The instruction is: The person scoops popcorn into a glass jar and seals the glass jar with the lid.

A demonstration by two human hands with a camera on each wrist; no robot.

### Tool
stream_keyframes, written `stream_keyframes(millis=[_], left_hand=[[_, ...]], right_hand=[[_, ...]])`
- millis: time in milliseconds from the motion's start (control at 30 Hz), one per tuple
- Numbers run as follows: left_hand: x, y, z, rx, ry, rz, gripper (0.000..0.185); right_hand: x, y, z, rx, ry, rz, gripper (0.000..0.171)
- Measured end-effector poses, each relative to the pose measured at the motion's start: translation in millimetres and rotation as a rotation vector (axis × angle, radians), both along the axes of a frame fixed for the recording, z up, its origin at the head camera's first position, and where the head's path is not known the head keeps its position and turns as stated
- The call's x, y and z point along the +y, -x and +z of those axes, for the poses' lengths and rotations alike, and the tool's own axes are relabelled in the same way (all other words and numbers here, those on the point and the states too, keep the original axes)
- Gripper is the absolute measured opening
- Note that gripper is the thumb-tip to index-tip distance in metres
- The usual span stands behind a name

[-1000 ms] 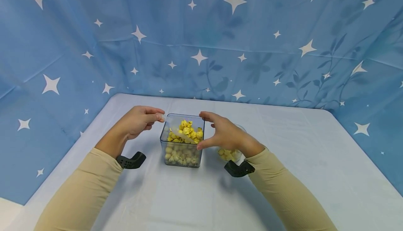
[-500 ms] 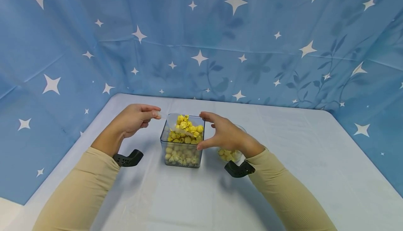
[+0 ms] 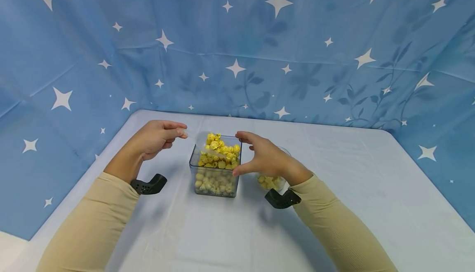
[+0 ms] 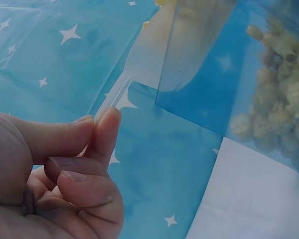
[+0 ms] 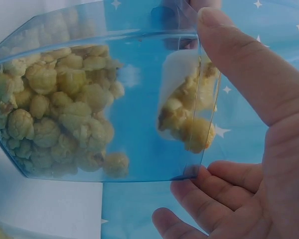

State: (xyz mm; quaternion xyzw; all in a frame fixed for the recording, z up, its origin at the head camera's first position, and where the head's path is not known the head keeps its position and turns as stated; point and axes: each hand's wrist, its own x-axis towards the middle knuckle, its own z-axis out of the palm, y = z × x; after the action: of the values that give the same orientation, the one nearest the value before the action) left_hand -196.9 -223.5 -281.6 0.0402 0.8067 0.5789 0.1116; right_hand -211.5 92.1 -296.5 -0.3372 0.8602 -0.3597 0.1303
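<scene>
Now the left hand [image 3: 157, 138] is lifting a clear plastic spoon [image 3: 208, 150] out of the square clear box [image 3: 216, 169], pinching the handle between thumb and forefinger with the other fingers curled underneath. Compared with a second ago, the spoon's load of yellow popcorn [image 3: 219, 145] is riding higher: it was sitting down among the heap inside the box, and it is now cresting just above the box's far rim, while the left hand has drifted up and a little further left of the box. That rise suggests a scoop is being carried out of the box rather than dug deeper.

The right hand [image 3: 265, 158] is staying where it was, against the right side of the box, thumb up along the wall and fingers loosely cupping around the near corner, steadying it rather than clamping hard. The box itself has not shifted on the pale table [image 3: 334, 206]; it is still holding yellow popcorn on top and paler pieces below. Just right of the box, mostly hidden behind the right hand, a small clear bowl [image 3: 272, 180] with a few yellow pieces is sitting.
</scene>
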Motion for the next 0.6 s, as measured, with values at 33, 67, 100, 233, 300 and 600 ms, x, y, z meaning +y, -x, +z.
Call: stream_keyframes(millis=[33, 67, 100, 233, 300, 600], left_hand=[[-0.1, 0.1, 0.4, 0.002, -0.002, 0.001, 0.041], [-0.1, 0.3, 0.7, 0.002, -0.004, 0.002, 0.040], [-0.2, 0.4, 0.9, 0.004, -0.005, 0.004, 0.040], [-1.6, 0.5, 0.7, 0.004, -0.009, 0.009, 0.041], [-2.5, 0.4, 1.2, 0.006, -0.007, 0.009, 0.041], [-6.2, -0.1, 4.9, 0.018, 0.001, 0.016, 0.042]], right_hand=[[0.0, 0.3, -0.1, 0.000, -0.001, -0.001, 0.103], [0.0, 0.5, -0.1, 0.000, -0.001, -0.001, 0.104], [0.0, 0.7, -0.2, -0.001, 0.000, 0.000, 0.103], [0.0, 0.7, -0.5, -0.003, 0.002, 0.000, 0.103], [-0.3, 0.5, -0.4, -0.004, 0.001, -0.003, 0.103], [-0.9, 0.2, -1.0, -0.003, -0.005, -0.013, 0.104]])
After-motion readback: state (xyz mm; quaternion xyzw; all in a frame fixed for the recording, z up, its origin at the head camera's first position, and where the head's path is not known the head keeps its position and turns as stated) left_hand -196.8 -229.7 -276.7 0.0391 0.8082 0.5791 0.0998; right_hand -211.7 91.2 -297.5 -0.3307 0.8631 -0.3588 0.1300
